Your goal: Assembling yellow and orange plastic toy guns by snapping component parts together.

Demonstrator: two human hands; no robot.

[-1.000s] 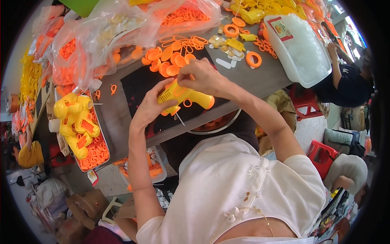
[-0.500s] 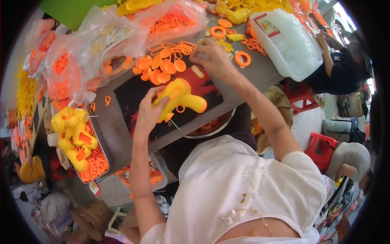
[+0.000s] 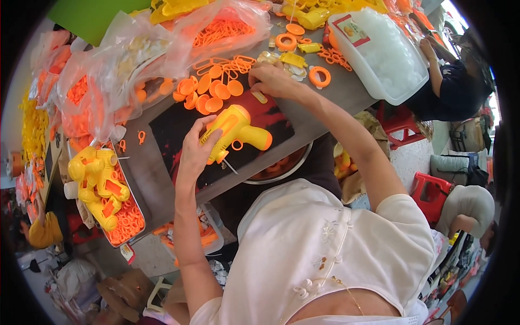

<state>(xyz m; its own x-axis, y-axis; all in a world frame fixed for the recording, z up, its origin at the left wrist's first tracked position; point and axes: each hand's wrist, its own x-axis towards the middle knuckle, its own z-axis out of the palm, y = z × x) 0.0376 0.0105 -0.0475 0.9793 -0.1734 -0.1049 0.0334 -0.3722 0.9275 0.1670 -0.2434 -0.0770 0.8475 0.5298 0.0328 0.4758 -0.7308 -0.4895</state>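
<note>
A yellow toy gun (image 3: 234, 127) with orange parts, shaped like a small hair dryer, is gripped by its rear in my left hand (image 3: 196, 145). It is held over the dark red-and-black mat (image 3: 162, 143), and a thin metal pin (image 3: 231, 166) sticks out below it. My right hand (image 3: 276, 82) reaches to the mat's far edge, fingers bent together. Its fingertips meet the edge of a small yellow oblong piece (image 3: 260, 97), like a label; anything pinched between them is too small to make out. Orange spoon-shaped discs (image 3: 215, 89) and long orange loops (image 3: 238, 64) lie just left of that hand.
On the left, a tray (image 3: 142, 219) holds orange rings and several yellow toy bodies (image 3: 100, 179). Plastic bags (image 3: 135, 49) of orange parts line the far side. A white tub (image 3: 392, 92) stands at the far right, near another person (image 3: 460, 89). Orange rings (image 3: 319, 77) lie nearby.
My right hand has come down to the small yellow piece, its fingers drawing together there. My left hand keeps the toy gun in nearly the same place; the whole view has shifted slightly.
</note>
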